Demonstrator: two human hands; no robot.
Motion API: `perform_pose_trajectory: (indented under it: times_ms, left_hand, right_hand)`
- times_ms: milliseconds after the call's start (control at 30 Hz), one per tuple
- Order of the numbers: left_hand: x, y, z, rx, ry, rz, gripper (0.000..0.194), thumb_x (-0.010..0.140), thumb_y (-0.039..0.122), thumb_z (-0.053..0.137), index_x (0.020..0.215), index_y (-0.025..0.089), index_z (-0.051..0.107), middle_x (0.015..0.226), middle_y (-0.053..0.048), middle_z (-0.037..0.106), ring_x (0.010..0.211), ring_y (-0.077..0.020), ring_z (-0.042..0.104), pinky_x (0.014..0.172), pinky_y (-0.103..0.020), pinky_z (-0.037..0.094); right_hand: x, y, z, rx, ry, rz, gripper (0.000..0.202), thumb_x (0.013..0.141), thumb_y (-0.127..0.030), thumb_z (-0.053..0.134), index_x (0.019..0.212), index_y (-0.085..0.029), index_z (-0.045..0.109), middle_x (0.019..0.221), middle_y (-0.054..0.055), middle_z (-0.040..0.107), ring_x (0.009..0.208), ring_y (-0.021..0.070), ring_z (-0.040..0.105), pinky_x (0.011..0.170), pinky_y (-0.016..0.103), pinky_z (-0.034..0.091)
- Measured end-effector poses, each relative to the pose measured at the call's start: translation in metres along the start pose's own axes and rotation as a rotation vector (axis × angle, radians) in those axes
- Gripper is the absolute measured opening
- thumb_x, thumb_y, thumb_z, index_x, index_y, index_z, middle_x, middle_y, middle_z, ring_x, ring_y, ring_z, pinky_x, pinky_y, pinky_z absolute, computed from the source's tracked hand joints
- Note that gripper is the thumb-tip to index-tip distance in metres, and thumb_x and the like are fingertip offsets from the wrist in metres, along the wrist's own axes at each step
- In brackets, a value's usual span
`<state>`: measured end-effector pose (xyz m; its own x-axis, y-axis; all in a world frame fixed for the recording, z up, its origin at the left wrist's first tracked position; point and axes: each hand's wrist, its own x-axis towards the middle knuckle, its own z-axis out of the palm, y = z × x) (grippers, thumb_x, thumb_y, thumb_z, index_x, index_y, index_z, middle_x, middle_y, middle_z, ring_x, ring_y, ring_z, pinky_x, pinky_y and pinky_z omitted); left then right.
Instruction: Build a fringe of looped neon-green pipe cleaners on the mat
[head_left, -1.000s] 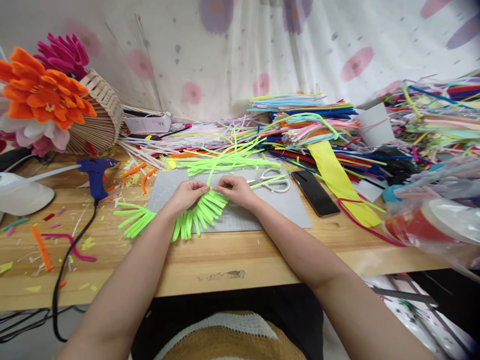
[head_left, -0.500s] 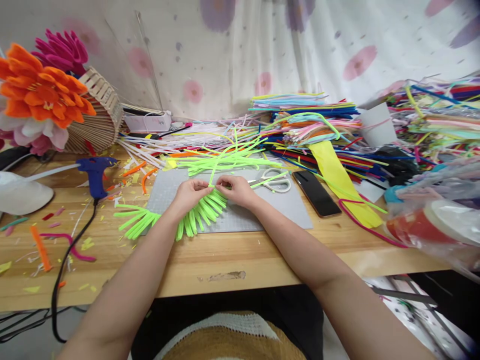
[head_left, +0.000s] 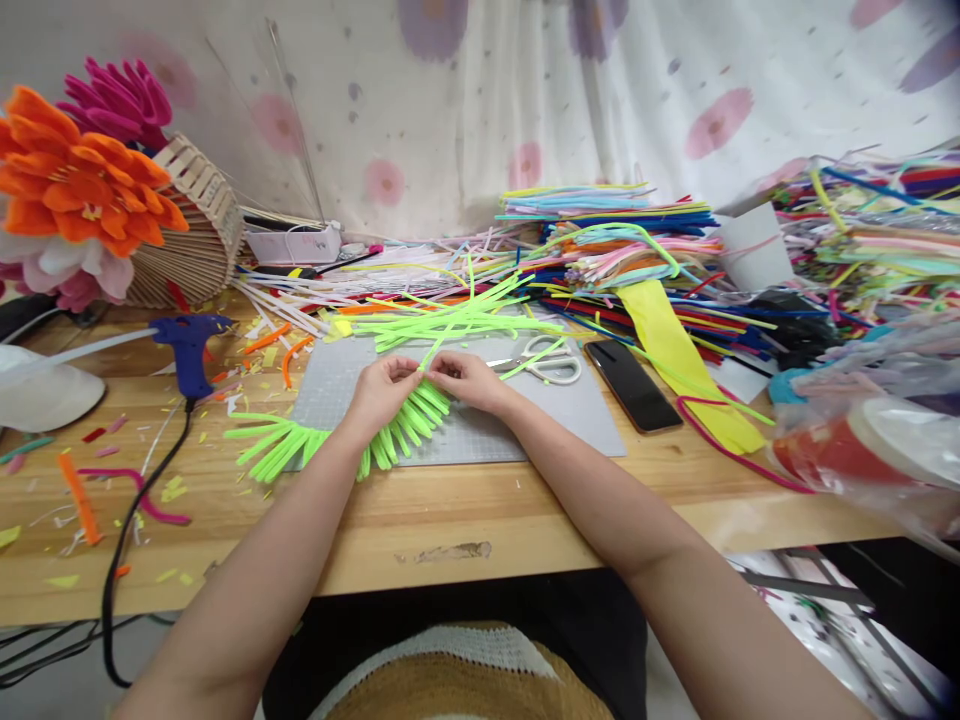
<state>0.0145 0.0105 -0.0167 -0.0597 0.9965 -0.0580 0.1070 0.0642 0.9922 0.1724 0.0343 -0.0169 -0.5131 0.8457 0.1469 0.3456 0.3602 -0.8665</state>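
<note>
A lime-green fringe of pipe cleaners (head_left: 409,428) fans out below my fingers and continues left beneath my left wrist. My left hand (head_left: 382,392) pinches its upper end, fingers closed. Close beside it on the right, my right hand (head_left: 466,380) is closed on a green stem at the same end of the fringe; the fingertips of both hands nearly touch. Under them lies a grey cutting mat (head_left: 555,420). Loose green pipe cleaners (head_left: 450,322) are piled just behind my hands. White-handled scissors (head_left: 551,361) rest on the mat to the right.
A blue glue gun (head_left: 186,355) with a black cord stands at the left, near a basket (head_left: 187,235) of fuzzy flowers. A black phone (head_left: 634,386) and a yellow strip (head_left: 679,360) lie on the right. Bundles of coloured pipe cleaners (head_left: 622,250) line the back.
The green fringe has shifted slightly left between my fingers. Part of the green stem by my right hand sits differently, uncovering more of the scissor blades. Both hands keep their pinch.
</note>
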Motion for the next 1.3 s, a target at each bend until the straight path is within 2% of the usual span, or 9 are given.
perform_pose_trajectory:
  times_ms: [100, 333, 433, 500, 567, 733, 800, 1000, 1300]
  left_hand:
    - [0.001, -0.003, 0.000, 0.028, 0.014, -0.016, 0.029, 0.051, 0.031, 0.072, 0.072, 0.014, 0.062, 0.068, -0.002, 0.065, 0.062, -0.0132, 0.058, 0.062, -0.025, 0.042]
    - [-0.003, -0.004, 0.000, 0.204, 0.116, 0.114, 0.023, 0.059, 0.036, 0.067, 0.068, 0.016, 0.063, 0.066, -0.002, 0.065, 0.059, -0.0128, 0.057, 0.057, -0.023, 0.040]
    - [-0.005, -0.003, 0.002, 0.263, 0.117, 0.168, 0.022, 0.061, 0.038, 0.065, 0.067, 0.016, 0.064, 0.067, -0.002, 0.065, 0.060, -0.0130, 0.057, 0.057, -0.023, 0.040]
    - [-0.006, -0.001, 0.002, 0.203, 0.097, 0.161, 0.023, 0.060, 0.037, 0.066, 0.068, 0.016, 0.064, 0.068, -0.003, 0.065, 0.061, -0.0129, 0.057, 0.059, -0.023, 0.041]
    - [-0.006, 0.004, 0.002, 0.077, 0.041, 0.095, 0.026, 0.058, 0.037, 0.068, 0.070, 0.015, 0.064, 0.069, -0.003, 0.065, 0.061, -0.0121, 0.056, 0.059, -0.023, 0.042]
    - [-0.008, 0.017, -0.003, -0.225, -0.154, -0.257, 0.031, 0.052, 0.036, 0.073, 0.074, 0.016, 0.065, 0.064, 0.000, 0.063, 0.052, -0.0091, 0.054, 0.051, -0.021, 0.041]
    - [-0.008, 0.019, -0.006, -0.286, -0.219, -0.326, 0.030, 0.051, 0.033, 0.075, 0.073, 0.015, 0.065, 0.064, -0.001, 0.063, 0.052, -0.0097, 0.056, 0.052, -0.022, 0.043]
    - [-0.006, 0.015, -0.010, -0.345, -0.299, -0.374, 0.026, 0.052, 0.029, 0.076, 0.073, 0.015, 0.067, 0.065, -0.004, 0.066, 0.054, -0.0116, 0.059, 0.054, -0.023, 0.045]
    - [-0.008, 0.017, -0.006, -0.356, -0.224, -0.375, 0.026, 0.051, 0.024, 0.077, 0.070, 0.011, 0.065, 0.061, -0.003, 0.065, 0.053, -0.0102, 0.058, 0.055, -0.021, 0.045]
  right_hand:
    - [0.003, 0.003, 0.001, 0.040, 0.080, 0.016, 0.016, 0.073, -0.031, 0.048, 0.072, -0.015, 0.050, 0.060, -0.004, 0.048, 0.055, 0.0073, 0.041, 0.054, 0.020, 0.032]
    - [0.006, 0.003, 0.005, 0.109, 0.087, 0.001, 0.020, 0.074, -0.036, 0.050, 0.075, -0.016, 0.050, 0.064, -0.003, 0.050, 0.056, 0.0078, 0.043, 0.053, 0.021, 0.033]
    - [0.009, 0.003, 0.007, 0.134, 0.121, 0.031, 0.021, 0.072, -0.037, 0.052, 0.070, -0.017, 0.047, 0.061, -0.004, 0.047, 0.056, 0.0077, 0.042, 0.052, 0.021, 0.033]
    - [0.009, 0.003, 0.007, 0.176, 0.121, 0.055, 0.022, 0.071, -0.038, 0.053, 0.067, -0.017, 0.045, 0.058, -0.005, 0.044, 0.054, 0.0073, 0.040, 0.051, 0.021, 0.032]
    - [0.008, 0.002, 0.005, 0.254, 0.103, 0.073, 0.024, 0.070, -0.040, 0.053, 0.067, -0.017, 0.044, 0.056, -0.006, 0.041, 0.052, 0.0066, 0.038, 0.049, 0.020, 0.030]
    - [0.003, -0.004, -0.002, 0.463, -0.003, 0.116, 0.031, 0.066, -0.044, 0.058, 0.069, -0.017, 0.043, 0.057, -0.007, 0.039, 0.047, 0.0043, 0.032, 0.044, 0.020, 0.024]
    - [0.002, -0.004, -0.004, 0.500, -0.042, 0.112, 0.032, 0.066, -0.045, 0.059, 0.070, -0.017, 0.043, 0.056, -0.007, 0.039, 0.046, 0.0043, 0.033, 0.044, 0.020, 0.023]
    - [0.001, -0.003, -0.004, 0.519, -0.078, 0.095, 0.031, 0.068, -0.044, 0.058, 0.071, -0.017, 0.044, 0.055, -0.007, 0.039, 0.047, 0.0047, 0.032, 0.045, 0.020, 0.023]
    - [-0.001, -0.007, -0.003, 0.579, -0.075, 0.122, 0.032, 0.064, -0.040, 0.065, 0.068, -0.015, 0.045, 0.057, -0.007, 0.046, 0.049, 0.0044, 0.038, 0.047, 0.019, 0.027]
